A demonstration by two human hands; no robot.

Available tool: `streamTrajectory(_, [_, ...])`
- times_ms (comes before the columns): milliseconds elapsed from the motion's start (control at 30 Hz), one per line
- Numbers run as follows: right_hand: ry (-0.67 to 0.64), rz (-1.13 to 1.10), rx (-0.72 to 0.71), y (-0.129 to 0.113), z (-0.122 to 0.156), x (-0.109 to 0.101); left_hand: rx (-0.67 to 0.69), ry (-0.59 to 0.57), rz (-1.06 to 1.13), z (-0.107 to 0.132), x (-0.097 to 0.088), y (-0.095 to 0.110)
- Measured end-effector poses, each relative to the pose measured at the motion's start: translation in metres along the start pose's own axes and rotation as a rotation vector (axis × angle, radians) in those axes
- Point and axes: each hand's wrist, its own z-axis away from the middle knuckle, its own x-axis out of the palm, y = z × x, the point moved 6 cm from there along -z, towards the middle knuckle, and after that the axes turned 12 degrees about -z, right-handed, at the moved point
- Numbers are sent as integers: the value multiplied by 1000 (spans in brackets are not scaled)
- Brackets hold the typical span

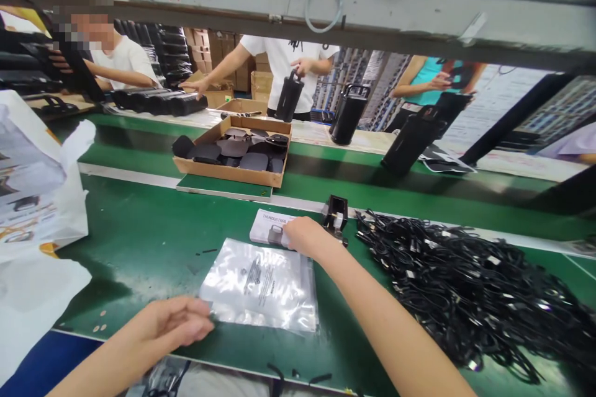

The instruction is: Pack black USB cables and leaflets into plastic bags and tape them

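My right hand [307, 237] reaches forward, its fingers closed on the right end of a small white printed booklet [266, 227] marked "THUNDER TRAIL" with a speaker picture. Part of that booklet is under my fingers. Nearer to me, a clear plastic bag [261, 285] with printed warning text lies flat on the green bench. My left hand [179, 322] is beside the bag's lower left corner, fingers loosely bent and thumb apart. Its fingertips are at the bag's edge; whether they touch it is hard to tell.
A heap of black cables [465, 285] covers the right side. Behind my right hand stands a small black holder [336, 211]. A cardboard tray [223, 170] holds dark flat pieces. White packaging [41, 180] stands left. Across the bench, several people handle black cylindrical speakers [349, 115]. A beam [279, 6] crosses overhead.
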Motion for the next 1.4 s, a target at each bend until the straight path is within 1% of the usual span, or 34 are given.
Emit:
streamTrajectory(33, [8, 0, 5, 0, 1, 1, 29, -54, 20, -11, 8, 16])
streamTrajectory(100, [18, -9, -1, 2, 3, 2, 59, -104, 105, -28, 20, 40])
streamTrajectory(167, [20, -28, -27, 4, 4, 1, 52, -84, 197, -40, 28, 52])
streamTrajectory(233, [44, -48, -48, 5, 7, -4, 22, -53, 294, -48, 33, 56])
streamTrajectory(333, [138, -75, -68, -2, 19, -6, -60, -29, 515, -54, 36, 55])
streamTrajectory(400, [165, -98, -130, -15, 32, 3, -94, -27, 639, -57, 35, 55])
streamTrajectory(433, [173, -122, -173, -22, 41, 10, -86, -20, 659, -59, 34, 56])
streamTrajectory(467, [213, -182, -201, -28, 51, 16, -62, -11, 648, -60, 33, 58])
streamTrajectory(500, [292, -280, -193, -29, 61, 21, -27, 0, 611, -61, 32, 61])
streamTrajectory(533, [419, -440, -134, -24, 73, 23, 7, 9, 560, -61, 31, 65])
streamTrajectory(567, [545, -650, -26, -13, 85, 26, 34, 11, 502, -60, 33, 68])
streamTrajectory(600, [621, -901, 88, -2, 96, 34, 56, 0, 440, -59, 36, 72])
streamTrajectory(633, [616, -1162, 173, 7, 104, 46, 77, -21, 373, -58, 41, 77])
streamTrajectory(667, [532, -1396, 208, 10, 109, 58, 106, -56, 305, -57, 48, 83])
streamTrajectory(700, [417, -1580, 199, 10, 113, 67, 133, -101, 241, -56, 57, 88])
streamTrajectory(733, [315, -1695, 175, 10, 117, 73, 165, -141, 186, -56, 66, 94])
streamTrajectory(767, [259, -1741, 167, 12, 123, 77, 205, -162, 146, -56, 74, 99])
streamTrajectory(800, [258, -1735, 198, 18, 129, 81, 245, -157, 117, -57, 81, 103])
streamTrajectory(867, [331, -1636, 357, 38, 145, 90, 298, -72, 62, -61, 88, 104])
streamTrajectory(933, [404, -1476, 491, 58, 163, 99, 298, 51, -61, -66, 89, 96])
streamTrajectory(967, [440, -1386, 520, 67, 171, 102, 282, 99, -154, -68, 87, 90])
streamTrajectory(1033, [474, -1271, 520, 79, 183, 108, 267, 173, -349, -69, 82, 81])
streamTrajectory(1067, [471, -1265, 508, 83, 187, 113, 265, 206, -430, -68, 78, 79])
streamTrajectory(1133, [431, -1303, 501, 86, 192, 122, 250, 264, -545, -66, 71, 77])
streamTrajectory(1200, [389, -1296, 529, 87, 194, 128, 225, 313, -632, -65, 67, 78])
streamTrajectory(1333, [370, -1232, 548, 85, 195, 128, 189, 424, -795, -65, 70, 85])
streamTrajectory(1400, [387, -1266, 532, 81, 194, 125, 175, 439, -815, -67, 73, 85])
